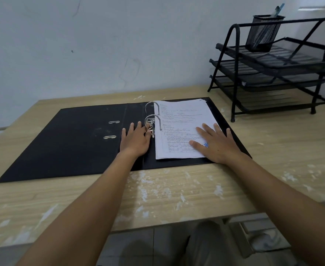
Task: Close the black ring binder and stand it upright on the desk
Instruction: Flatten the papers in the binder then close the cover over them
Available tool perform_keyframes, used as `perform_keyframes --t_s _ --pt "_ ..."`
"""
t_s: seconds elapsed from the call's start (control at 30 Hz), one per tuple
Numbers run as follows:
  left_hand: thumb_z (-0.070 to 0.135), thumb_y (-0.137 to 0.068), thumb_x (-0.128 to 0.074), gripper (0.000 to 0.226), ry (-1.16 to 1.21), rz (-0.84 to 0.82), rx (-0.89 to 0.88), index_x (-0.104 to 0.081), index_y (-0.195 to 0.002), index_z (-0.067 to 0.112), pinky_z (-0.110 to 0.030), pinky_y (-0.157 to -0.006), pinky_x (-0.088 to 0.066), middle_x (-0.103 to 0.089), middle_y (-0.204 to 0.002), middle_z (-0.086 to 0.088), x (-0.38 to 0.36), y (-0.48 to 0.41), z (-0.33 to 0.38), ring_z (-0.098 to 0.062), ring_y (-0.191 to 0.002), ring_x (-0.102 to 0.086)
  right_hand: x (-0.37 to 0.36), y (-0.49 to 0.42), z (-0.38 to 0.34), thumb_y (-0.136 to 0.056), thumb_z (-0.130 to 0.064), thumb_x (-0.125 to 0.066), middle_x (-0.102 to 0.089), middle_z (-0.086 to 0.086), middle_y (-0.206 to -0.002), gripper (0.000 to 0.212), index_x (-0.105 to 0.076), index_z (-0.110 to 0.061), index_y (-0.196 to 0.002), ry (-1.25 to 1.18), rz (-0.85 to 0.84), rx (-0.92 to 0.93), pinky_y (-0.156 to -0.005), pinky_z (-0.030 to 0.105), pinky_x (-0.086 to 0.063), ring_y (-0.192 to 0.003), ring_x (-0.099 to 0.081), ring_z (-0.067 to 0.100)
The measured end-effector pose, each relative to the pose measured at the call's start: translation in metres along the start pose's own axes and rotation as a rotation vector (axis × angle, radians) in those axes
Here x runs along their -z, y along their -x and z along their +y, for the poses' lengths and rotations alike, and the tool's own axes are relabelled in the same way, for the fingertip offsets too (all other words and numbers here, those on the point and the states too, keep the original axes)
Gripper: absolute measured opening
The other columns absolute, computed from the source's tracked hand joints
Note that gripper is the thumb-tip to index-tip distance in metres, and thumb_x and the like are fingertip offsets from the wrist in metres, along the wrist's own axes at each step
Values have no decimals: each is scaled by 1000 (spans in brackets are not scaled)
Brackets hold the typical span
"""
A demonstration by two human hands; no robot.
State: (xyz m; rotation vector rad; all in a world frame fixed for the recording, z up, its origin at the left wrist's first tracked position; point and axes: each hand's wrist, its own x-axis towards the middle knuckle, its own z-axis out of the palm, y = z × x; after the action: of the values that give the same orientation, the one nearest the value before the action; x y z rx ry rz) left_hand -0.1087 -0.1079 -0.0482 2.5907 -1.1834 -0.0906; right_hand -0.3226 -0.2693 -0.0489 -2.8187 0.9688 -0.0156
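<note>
Lying open on the desk [177, 189], the black ring binder [71, 143] bears both flat hands, fingers [202, 131] spread, gripping nothing

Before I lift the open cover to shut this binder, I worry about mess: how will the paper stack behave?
The paper stack sits threaded on the metal rings, so it probably stays put. Loose sheets look floppy; the edges may fan. The right hand lies flat on it.
</note>
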Motion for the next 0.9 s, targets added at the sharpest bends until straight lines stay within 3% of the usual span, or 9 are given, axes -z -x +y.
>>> perform_keyframes --t_s 0.9 --pt "36 -102 -19 50 -32 7 55 -22 -151 29 -47 -119 -1 -14 -161 -5 3 13 9 -27 -149 -4 -1 -9 9 -72 -87 -11 1 -12 -163 94 -10 -38 -152 -38 16 44 -118 50 9 -150 9 16"
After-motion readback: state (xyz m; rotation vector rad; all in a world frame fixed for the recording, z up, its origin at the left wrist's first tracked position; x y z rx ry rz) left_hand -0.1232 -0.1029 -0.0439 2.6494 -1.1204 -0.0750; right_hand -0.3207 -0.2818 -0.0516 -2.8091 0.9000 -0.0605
